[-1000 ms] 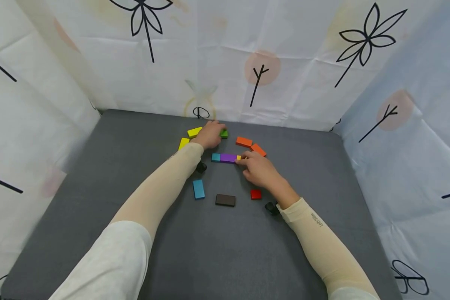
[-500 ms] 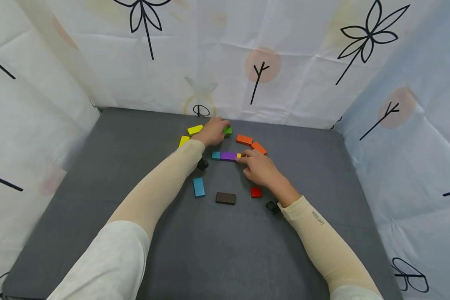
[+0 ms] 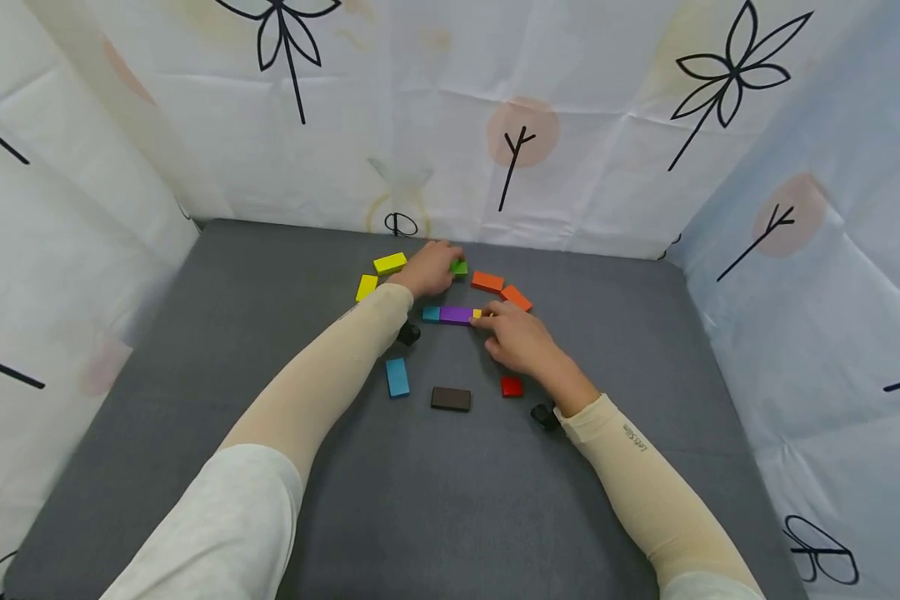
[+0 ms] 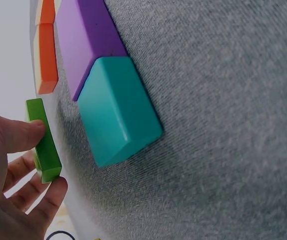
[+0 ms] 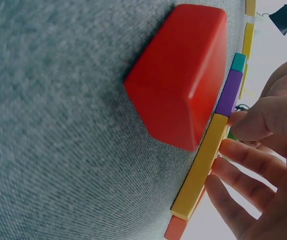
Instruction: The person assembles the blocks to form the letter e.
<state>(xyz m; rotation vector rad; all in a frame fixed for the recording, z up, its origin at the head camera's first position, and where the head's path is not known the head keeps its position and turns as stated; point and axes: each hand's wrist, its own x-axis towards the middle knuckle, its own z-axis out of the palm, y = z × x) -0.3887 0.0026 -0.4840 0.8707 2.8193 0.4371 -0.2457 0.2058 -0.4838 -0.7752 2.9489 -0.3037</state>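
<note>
In the left wrist view my left hand (image 3: 429,268) pinches a green block (image 4: 46,145) between thumb and fingers, close to the table at the back. My right hand (image 3: 521,336) lies over a long yellow block (image 5: 202,167). The right wrist view shows its thumb and fairly straight fingertips at that block's far side, the thumb right by the joint with the purple block (image 3: 456,316). In the head view the hand covers most of the yellow block. A teal block (image 3: 431,314) adjoins the purple one, so the three form a row.
Two orange blocks (image 3: 487,282) lie right of the green one, and two yellow blocks (image 3: 389,263) lie left. Nearer the person are a blue block (image 3: 397,377), a dark brown block (image 3: 451,399) and a red block (image 3: 512,387). Patterned cloth (image 3: 450,125) hangs behind the grey table (image 3: 450,517).
My left hand has shifted slightly right with the green block, toward the orange blocks. My right hand has stayed at the row of blocks.
</note>
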